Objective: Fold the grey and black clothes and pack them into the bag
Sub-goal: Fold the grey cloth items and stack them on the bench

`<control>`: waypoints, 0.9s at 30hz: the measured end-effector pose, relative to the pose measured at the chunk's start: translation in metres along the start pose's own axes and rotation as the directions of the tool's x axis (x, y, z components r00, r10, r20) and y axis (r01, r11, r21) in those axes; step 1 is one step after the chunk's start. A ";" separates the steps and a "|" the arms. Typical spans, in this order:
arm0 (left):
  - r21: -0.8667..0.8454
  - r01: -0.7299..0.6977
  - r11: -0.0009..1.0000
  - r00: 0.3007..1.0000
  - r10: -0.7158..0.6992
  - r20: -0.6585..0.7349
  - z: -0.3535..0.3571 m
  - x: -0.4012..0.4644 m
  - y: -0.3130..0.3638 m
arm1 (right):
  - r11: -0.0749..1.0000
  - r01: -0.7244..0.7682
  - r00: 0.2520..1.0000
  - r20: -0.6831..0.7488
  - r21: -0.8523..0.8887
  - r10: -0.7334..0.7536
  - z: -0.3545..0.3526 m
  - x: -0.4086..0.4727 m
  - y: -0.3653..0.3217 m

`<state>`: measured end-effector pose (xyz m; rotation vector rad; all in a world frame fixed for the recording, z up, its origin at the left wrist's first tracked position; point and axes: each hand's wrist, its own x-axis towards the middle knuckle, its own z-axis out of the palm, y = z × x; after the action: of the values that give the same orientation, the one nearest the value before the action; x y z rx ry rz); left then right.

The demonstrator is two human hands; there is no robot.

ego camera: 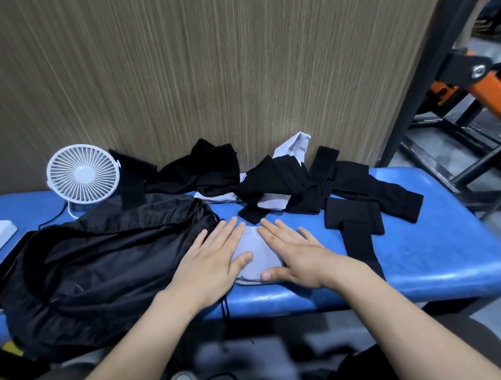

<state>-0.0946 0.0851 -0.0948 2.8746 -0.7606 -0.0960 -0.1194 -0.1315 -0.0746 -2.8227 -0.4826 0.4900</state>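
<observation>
Both hands lie flat with fingers straight at frame centre: the left hand (216, 261) and right hand (299, 252) press a folded grey cloth (254, 257) on the blue table (435, 257). The black bag (96, 268) sits left, black clothes (288, 182) behind, against a wood-grain wall (198, 56).

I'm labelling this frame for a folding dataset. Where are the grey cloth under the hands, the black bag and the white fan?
grey cloth (254, 251): head view, bare middle between the hands.
black bag (96, 268): head view, middle of its crumpled body.
white fan (83, 173): head view, centre of the grille.
</observation>
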 end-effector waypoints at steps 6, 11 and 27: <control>0.029 0.006 1.000 0.998 -0.008 0.066 -0.001 0.005 0.000 | 1.000 -0.003 0.999 0.036 0.021 0.002 0.002 0.004 0.007; 0.027 0.022 0.999 0.999 -0.023 0.047 -0.004 0.004 0.004 | 0.995 0.005 1.000 -0.021 0.096 -0.003 0.003 0.004 0.010; -0.214 -0.027 0.976 0.979 -0.017 -0.202 -0.044 0.039 0.014 | 0.979 0.001 0.740 -0.659 0.204 0.137 -0.037 0.017 0.037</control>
<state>-0.0625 0.0600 -0.0502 2.6256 -0.6730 0.1082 -0.0806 -0.1658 -0.0564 -2.5804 -0.1613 -0.4641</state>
